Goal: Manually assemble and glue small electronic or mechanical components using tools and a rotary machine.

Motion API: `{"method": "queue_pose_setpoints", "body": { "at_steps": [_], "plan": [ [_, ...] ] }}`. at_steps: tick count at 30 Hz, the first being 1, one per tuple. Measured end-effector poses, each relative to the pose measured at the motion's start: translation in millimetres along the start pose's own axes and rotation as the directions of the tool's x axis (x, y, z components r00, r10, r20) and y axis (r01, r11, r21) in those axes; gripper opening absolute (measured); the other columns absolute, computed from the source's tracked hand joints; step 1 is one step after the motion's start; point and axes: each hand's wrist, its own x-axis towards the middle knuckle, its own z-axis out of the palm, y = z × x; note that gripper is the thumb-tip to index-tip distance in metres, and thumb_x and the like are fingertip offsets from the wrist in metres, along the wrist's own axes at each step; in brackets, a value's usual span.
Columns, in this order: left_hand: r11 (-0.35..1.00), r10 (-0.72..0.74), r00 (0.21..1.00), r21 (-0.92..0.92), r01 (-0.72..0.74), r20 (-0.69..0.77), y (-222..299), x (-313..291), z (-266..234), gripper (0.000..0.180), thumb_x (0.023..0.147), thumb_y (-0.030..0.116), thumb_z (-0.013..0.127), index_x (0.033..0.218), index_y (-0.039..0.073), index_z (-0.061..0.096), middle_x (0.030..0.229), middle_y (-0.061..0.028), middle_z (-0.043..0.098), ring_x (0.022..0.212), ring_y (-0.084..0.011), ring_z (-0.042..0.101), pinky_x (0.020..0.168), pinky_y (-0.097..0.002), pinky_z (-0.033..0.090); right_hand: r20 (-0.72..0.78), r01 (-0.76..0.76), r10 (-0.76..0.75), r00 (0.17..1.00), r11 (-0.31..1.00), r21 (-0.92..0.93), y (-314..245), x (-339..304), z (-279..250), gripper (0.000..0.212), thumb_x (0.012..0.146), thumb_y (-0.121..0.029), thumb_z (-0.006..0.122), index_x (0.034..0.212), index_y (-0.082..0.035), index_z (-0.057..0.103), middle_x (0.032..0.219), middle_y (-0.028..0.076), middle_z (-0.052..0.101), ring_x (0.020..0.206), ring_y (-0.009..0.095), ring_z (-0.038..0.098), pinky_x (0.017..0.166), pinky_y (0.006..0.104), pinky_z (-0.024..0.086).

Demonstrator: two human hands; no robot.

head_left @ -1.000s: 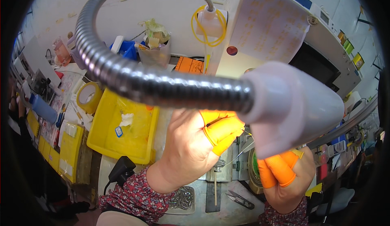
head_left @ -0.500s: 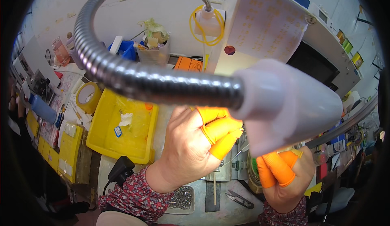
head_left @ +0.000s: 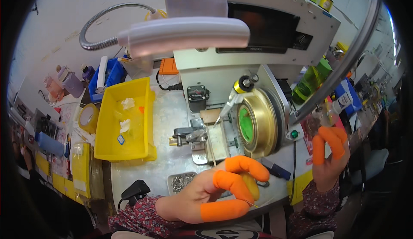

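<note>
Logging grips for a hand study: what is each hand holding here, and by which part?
The left hand pinches a small yellowish piece between its orange-capped fingers, a thin wire trailing from it. The right hand is raised, apparently empty.

Lamp head (head_left: pixel 185 35) now farther off, left hand (head_left: pixel 215 194) lowered, machine (head_left: pixel 241 105) unblocked.

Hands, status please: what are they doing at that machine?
Left hand pinches a small yellowish piece. Right hand raised, empty, beside brass wheel. Lamp overhead, nothing blocking.
</note>
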Motion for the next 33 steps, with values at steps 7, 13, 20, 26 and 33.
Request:
{"method": "queue_pose_setpoints", "body": {
  "at_steps": [7, 13, 20, 26, 33],
  "plan": [
    [0.827, -0.255, 0.925, -0.433, 0.359, 0.281, -54.7, -21.9, 45.8, 0.004, 0.081, 0.010, 0.054, 0.083, 0.007, 0.056, 0.128, -0.0209, 0.033, 0.100, -0.0228, 0.047, 0.091, -0.0362, 0.031, 0.434, -0.225, 0.196, 0.880, 0.974, 0.016, 15.6, -118.4, -41.6, 0.017, 0.070, -0.005, 0.063, 0.087, -0.003, 0.060, 0.076, 0.013, 0.057, 0.067, 0.027, 0.055, 0.058, 0.0319, 0.044],
    [0.848, -0.015, 0.990, -0.523, 0.087, 0.141, -70.8, -52.4, 56.0, 0.015, 0.079, 0.020, 0.058, 0.088, 0.011, 0.051, 0.089, -0.0099, 0.047, 0.074, -0.0195, 0.050, 0.070, -0.0352, 0.035, 0.553, -0.248, 0.070, 0.830, 0.935, 0.253, -22.7, -148.3, -41.4, 0.020, 0.069, -0.011, 0.065, 0.088, -0.007, 0.060, 0.088, 0.013, 0.057, 0.070, 0.029, 0.055, 0.063, 0.0346, 0.046],
    [0.856, 0.500, 0.705, 0.411, -0.314, -0.502, -63.9, -95.5, 31.5, 0.010, 0.075, 0.002, 0.058, 0.084, 0.005, 0.054, 0.075, -0.0073, 0.047, 0.059, -0.0167, 0.047, 0.058, -0.0279, 0.039, 0.153, 0.392, -0.434, 0.888, 0.888, 0.242, -14.9, -153.0, -48.9, 0.023, 0.070, -0.013, 0.061, 0.091, -0.012, 0.054, 0.109, 0.006, 0.050, 0.091, 0.018, 0.051, 0.077, 0.0417, 0.040],
    [0.195, 0.405, 0.911, 0.981, -0.004, -0.076, -87.8, -84.9, 12.2, 0.023, 0.062, 0.000, 0.070, 0.082, 0.007, 0.060, 0.059, -0.0019, 0.048, 0.048, -0.0152, 0.043, 0.045, -0.0249, 0.032, 0.512, 0.043, -0.098, 0.854, 0.992, 0.119, -14.5, -120.2, 22.7, 0.027, 0.073, -0.015, 0.060, 0.098, -0.006, 0.057, 0.105, 0.010, 0.052, 0.095, 0.027, 0.049, 0.080, 0.0411, 0.037],
    [0.046, 0.286, 0.957, 0.999, 0.025, -0.037, -112.3, -75.0, -4.5, 0.025, 0.061, 0.007, 0.072, 0.083, 0.010, 0.060, 0.056, 0.0001, 0.047, 0.045, -0.0163, 0.042, 0.042, -0.0275, 0.032, 0.573, -0.060, 0.137, 0.808, 0.987, -0.150, 18.6, -114.8, 49.9, 0.031, 0.074, -0.011, 0.059, 0.103, -0.001, 0.055, 0.103, 0.014, 0.052, 0.092, 0.031, 0.048, 0.080, 0.0379, 0.036]
  ]
}}
